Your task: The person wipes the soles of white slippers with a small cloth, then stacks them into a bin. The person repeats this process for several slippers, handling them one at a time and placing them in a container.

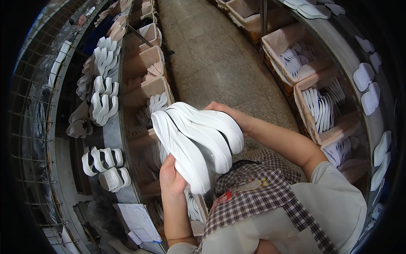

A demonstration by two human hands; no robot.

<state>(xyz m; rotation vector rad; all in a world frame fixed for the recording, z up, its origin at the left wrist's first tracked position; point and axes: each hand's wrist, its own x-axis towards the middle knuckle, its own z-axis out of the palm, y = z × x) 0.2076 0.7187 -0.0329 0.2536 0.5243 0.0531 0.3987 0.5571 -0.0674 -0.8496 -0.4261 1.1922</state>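
Note:
Several white shoe soles [186, 148] are pressed together in a stack, held up in front of my body over the aisle. My left hand [172, 175] grips the near left end of the stack, thumb against the outer sole. At the far right end, my right hand [224, 111] is wrapped round the soles, its fingers mostly hidden behind them. Left of the stack, more white soles [103, 103] stand in rows on a metal ledge [127, 190]. Another group of white soles [101, 160] sits on the same ledge, closer to me.
Cloth-lined baskets [155, 57] holding soles line the left side of the aisle floor [203, 55]. On the right, similar baskets [275, 55] stand below a curved ledge [334, 42] with loose white soles. Papers [137, 222] lie at lower left, and a wire mesh [31, 101] rises beyond.

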